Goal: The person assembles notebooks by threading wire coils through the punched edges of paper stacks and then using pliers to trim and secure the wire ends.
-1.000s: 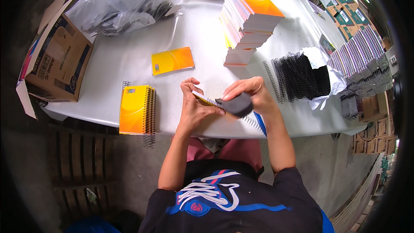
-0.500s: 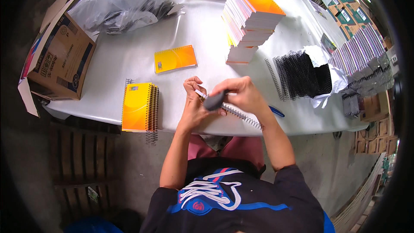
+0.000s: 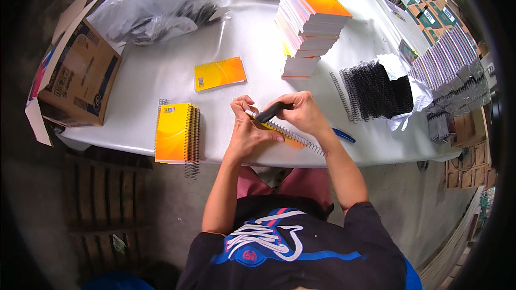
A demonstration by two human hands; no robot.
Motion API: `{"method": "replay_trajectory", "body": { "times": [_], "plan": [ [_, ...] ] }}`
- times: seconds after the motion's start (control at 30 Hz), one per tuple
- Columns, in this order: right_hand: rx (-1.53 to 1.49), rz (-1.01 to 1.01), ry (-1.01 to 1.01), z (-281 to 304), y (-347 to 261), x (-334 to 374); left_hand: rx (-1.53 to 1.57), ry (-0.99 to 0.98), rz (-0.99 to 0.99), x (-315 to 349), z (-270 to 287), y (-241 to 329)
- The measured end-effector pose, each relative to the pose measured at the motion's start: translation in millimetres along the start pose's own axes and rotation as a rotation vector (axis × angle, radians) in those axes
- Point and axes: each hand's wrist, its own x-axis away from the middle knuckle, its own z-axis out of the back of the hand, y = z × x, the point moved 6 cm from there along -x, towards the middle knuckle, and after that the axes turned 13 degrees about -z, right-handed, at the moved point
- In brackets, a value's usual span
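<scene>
A small notebook (image 3: 293, 144) with an orange and yellow cover is in my left hand (image 3: 246, 131), tilted just above the near table edge. A dark wire coil (image 3: 309, 144) runs along its upper edge, and the coil's tail sticks out past the lower right corner. My right hand (image 3: 303, 114) grips a dark, elongated object (image 3: 271, 111) whose kind I cannot make out. Its tip lies against the coiled edge, close to my left fingers. Left of my hands is a stack of coil-bound yellow notebooks (image 3: 173, 134). Beyond them lies a single yellow-orange notebook (image 3: 220, 74).
A tall stack of notebook blocks (image 3: 317, 35) rises ahead. To the right, black coils (image 3: 371, 94) rest on white wrapping, with a blue tool (image 3: 344, 135) nearer. A cardboard box (image 3: 80, 75) and a clear plastic bag (image 3: 156, 5) occupy the left side.
My right hand has turned the dark object, which now appears slimmer and slanted along the coil. The notebook in my left hand has tilted, showing more of its orange cover.
</scene>
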Motion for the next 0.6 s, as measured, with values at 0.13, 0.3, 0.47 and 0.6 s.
{"method": "replay_trajectory", "body": {
  "times": [0.13, 0.3, 0.47, 0.6],
  "plan": [
    [-0.019, 0.1, 0.034, -3, -13, -1, -0.069, -0.068, -0.025, -5, -3, 6],
    [0.129, 0.033, 0.173, 11, 8, -11, 0.07, -0.041, 0.031, -4, -7, -5],
    [0.369, 0.054, 0.487, 64, 14, 12, 0.192, -0.036, 0.031, -1, -6, 3],
    [0.654, -0.33, 0.514, 77, 47, 77, 0.388, 0.054, 0.113, 7, 8, 13]
  ]
}}
